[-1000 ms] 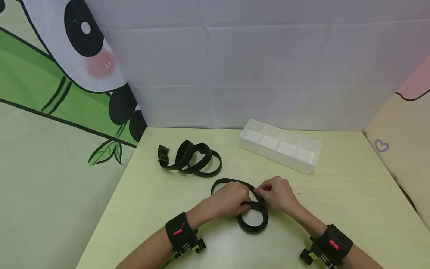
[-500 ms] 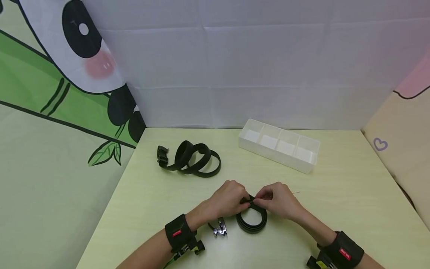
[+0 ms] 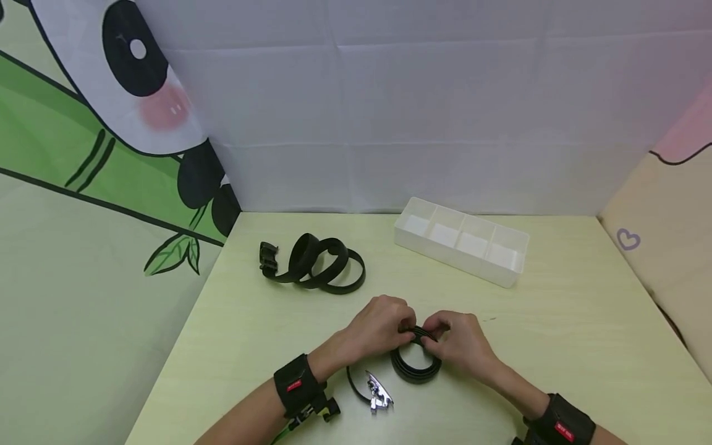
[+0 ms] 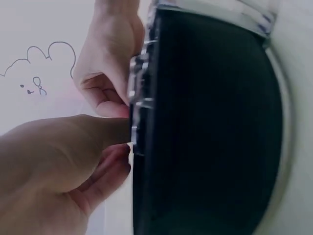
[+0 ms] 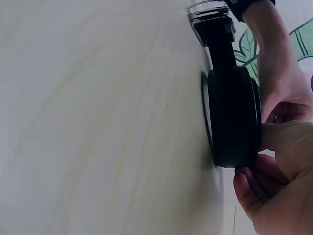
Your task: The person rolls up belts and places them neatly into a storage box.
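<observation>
A black belt is wound into a coil point(image 3: 414, 376) standing on edge on the table. My left hand point(image 3: 382, 324) pinches the upper left of the coil, while my right hand point(image 3: 461, 340) pinches its upper right with thumb and fingers. From the coil the belt's loose end runs left to a shiny metal buckle point(image 3: 380, 392), in front of my left wrist. In the left wrist view the black strap point(image 4: 215, 117) fills much of the picture, partly hiding my fingertips. The right wrist view shows the coil point(image 5: 234, 117) from its side, with the buckle point(image 5: 210, 19) beyond.
Behind the hands lies a second black belt point(image 3: 328, 281), loosely coiled, with a dark buckle point(image 3: 269, 256) at its left end. A translucent compartment box point(image 3: 461, 259) stands at the back right, near the pale cloth backdrop point(image 3: 434, 123).
The belt's loose loop behind the hands has been drawn into the coil. The metal buckle has come out from behind the left wrist and slid right. My right hand has moved down slightly.
</observation>
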Motion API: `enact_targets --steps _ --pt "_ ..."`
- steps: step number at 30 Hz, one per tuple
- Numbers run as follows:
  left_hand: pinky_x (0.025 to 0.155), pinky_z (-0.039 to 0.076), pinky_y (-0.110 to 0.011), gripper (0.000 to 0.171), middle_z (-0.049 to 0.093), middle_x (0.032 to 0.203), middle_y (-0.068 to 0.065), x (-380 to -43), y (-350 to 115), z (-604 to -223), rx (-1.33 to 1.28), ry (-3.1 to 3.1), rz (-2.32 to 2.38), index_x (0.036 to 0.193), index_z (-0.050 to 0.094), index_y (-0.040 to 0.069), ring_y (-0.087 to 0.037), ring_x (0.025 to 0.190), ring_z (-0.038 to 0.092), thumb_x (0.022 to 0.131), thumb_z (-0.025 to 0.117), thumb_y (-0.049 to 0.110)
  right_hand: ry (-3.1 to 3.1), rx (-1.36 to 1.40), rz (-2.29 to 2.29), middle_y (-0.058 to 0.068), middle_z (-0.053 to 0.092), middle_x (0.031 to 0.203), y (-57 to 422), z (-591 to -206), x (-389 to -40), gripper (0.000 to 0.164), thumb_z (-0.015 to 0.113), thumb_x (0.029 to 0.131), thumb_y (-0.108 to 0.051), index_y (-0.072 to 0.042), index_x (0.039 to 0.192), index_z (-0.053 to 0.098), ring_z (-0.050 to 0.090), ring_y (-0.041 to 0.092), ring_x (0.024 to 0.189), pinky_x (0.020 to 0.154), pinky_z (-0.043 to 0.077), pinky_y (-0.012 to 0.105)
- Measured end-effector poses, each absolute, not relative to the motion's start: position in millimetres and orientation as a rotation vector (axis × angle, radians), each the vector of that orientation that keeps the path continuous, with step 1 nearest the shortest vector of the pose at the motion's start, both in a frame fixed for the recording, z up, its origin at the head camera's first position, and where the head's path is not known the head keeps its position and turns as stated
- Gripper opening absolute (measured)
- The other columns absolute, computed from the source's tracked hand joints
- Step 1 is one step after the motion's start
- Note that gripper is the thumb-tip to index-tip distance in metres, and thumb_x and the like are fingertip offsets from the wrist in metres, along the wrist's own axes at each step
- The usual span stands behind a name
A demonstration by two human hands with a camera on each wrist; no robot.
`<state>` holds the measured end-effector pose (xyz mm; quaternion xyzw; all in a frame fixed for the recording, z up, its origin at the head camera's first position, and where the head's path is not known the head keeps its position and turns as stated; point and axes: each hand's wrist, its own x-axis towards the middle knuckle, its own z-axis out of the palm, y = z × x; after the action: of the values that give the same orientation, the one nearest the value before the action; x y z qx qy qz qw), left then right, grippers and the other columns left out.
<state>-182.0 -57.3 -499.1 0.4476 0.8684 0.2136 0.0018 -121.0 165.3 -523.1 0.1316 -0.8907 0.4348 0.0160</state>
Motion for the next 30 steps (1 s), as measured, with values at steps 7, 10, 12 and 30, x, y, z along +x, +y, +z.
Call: enact_targets --steps 7,10,12,30 --pt "0.071 0.046 -0.017 0.009 0.078 0.09 0.007 -196 -52 -492 1.377 2.662 0.513 0.099 0.087 0.017 -0.003 0.08 0.061 0.095 0.093 0.023 -2.709 0.482 1.292 -0.009 0.083 0.088 165 -525 -122 0.019 0.09 0.087 0.004 -0.012 0.094 0.085 0.072 -0.004 0.08 0.083 0.063 0.025" --pt "0.067 0.044 -0.016 0.01 0.077 0.081 0.011 -204 -49 -492 1.343 2.588 0.501 0.09 0.086 0.019 0.0 0.074 0.059 0.098 0.09 0.023 -2.712 0.507 1.287 -0.009 0.083 0.09 168 -525 -125 0.018 0.09 0.088 0.003 -0.013 0.095 0.085 0.074 -0.002 0.082 0.083 0.063 0.026" --pt "0.066 0.043 -0.015 0.012 0.077 0.078 0.014 -208 -47 -492 1.31 2.561 0.502 0.087 0.086 0.02 0.003 0.072 0.058 0.098 0.09 0.024 -2.713 0.526 1.278 -0.008 0.084 0.091 169 -525 -127 0.017 0.09 0.088 0.002 -0.013 0.095 0.086 0.075 -0.001 0.083 0.084 0.064 0.027" --pt "0.056 0.034 -0.016 0.022 0.059 0.061 0.014 -216 -50 -497 1.177 2.686 0.553 0.073 0.077 0.018 0.0 0.059 0.048 0.091 0.091 0.022 -2.597 0.636 1.046 -0.003 0.084 0.101 172 -508 -133 0.016 0.086 0.093 0.003 -0.012 0.098 0.084 0.08 0.015 0.093 0.083 0.067 0.039"
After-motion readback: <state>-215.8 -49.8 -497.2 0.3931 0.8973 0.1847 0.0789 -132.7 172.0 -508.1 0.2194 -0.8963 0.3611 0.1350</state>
